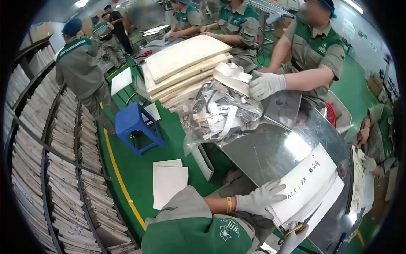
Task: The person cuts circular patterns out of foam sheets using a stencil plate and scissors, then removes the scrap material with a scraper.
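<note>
My left hand (264,198), in a white glove with a yellow band at the wrist, grips the left edge of a white card sheet (311,178). The sheet bears handwriting that looks like "A2.5 = 8H". More white sheets (327,203) lie under it, fanned out to the lower right. Low in the view, my gloved right hand (294,242) is closed around scissors (294,230) with gold-coloured handles. The blades lie along the lower edge of the sheets, and their tips are hard to make out.
A shiny metal table (258,146) carries a clear plastic bag of pale strips (224,112) and stacked cream boards (186,59). Across it, a co-worker's gloved hand (267,86) touches the strips. A blue stool (134,122) and white boards (170,182) are on the floor. Packed shelves (55,169) line the left.
</note>
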Available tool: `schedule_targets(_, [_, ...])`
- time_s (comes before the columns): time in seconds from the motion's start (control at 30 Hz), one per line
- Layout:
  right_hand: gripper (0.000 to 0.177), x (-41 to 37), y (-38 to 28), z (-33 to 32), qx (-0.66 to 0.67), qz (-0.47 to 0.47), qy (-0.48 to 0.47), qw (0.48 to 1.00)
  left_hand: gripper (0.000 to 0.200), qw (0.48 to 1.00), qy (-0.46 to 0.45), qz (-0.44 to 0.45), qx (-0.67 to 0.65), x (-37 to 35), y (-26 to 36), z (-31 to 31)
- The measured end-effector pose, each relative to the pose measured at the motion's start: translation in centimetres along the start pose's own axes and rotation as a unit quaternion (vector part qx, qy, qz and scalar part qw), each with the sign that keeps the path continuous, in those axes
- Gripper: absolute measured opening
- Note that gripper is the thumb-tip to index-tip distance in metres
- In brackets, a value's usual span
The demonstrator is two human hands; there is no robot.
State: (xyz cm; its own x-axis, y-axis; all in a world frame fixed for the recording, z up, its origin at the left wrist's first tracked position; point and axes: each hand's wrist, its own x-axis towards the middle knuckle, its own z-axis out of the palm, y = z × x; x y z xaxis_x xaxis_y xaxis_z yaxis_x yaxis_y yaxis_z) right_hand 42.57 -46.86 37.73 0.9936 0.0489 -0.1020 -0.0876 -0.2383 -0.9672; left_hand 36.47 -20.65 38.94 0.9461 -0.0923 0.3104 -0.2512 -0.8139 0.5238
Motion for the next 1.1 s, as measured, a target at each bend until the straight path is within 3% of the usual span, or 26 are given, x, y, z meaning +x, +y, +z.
schedule_targets(0.03, [0.027,-1.7,-2.7,1.4,0.054,0.009,0.026,0.998,0.084,1.0,-0.003,0.003,-0.015,0.0,0.2,0.3])
schedule_targets(0.07, [0.038,-1.3,-1.7,0.0,-0.057,-0.022,-0.004,0.998,0.082,1.0,0.007,0.013,-0.019,-0.2,0.0,0.8])
schedule_targets(0.1, [0.028,-2.0,-3.9,-0.1,-0.072,0.021,-0.019,0.997,0.079,0.999,0.016,0.025,-0.025,0.0,-0.4,0.3])
schedule_targets(0.27, [0.03,-1.9,-3.8,-2.9,-0.142,-0.07,0.222,0.962,0.071,0.998,0.022,0.064,0.0,1.2,0.1,-0.5])
schedule_targets(0.4, [0.031,-2.6,-3.0,-6.9,-0.341,0.043,0.232,0.91,0.071,0.996,0.044,0.083,-0.006,1.1,-0.5,0.2])
schedule_targets(0.47, [0.028,-2.8,-0.8,-6.8,-0.103,0.08,0.208,0.969,0.068,0.995,0.042,0.087,-0.008,1.2,-0.6,0.0])
schedule_targets(0.57, [0.022,-3.0,0.1,-6.2,0.192,0.147,0.159,0.957,0.073,0.996,0.023,0.084,-0.005,1.3,-0.7,-0.1])
schedule_targets(0.7, [0.022,-2.6,1.4,-7.1,0.227,0.114,0.161,0.954,0.069,0.997,0.012,0.071,-0.007,1.4,-0.3,-0.2])
schedule_targets(0.9, [0.023,0.8,-0.1,-10.6,0.096,0.023,0.253,0.962,0.072,0.999,0.005,0.051,0.008,1.3,0.0,0.2])
schedule_targets(0.97, [0.03,2.2,1.6,-12.3,-0.04,-0.021,0.312,0.949,0.072,0.999,0.007,0.043,0.01,1.3,0.0,0.1])
schedule_targets(1.07, [0.04,1.9,-1.0,-12.2,-0.309,0.056,0.329,0.891,0.073,0.999,0.021,0.026,0.014,1.2,0.0,0.0])
schedule_targets(1.1, [0.042,2.0,-1.7,-12.0,-0.295,0.03,0.314,0.902,0.074,0.999,0.024,0.024,0.015,1.1,-0.2,0.2])
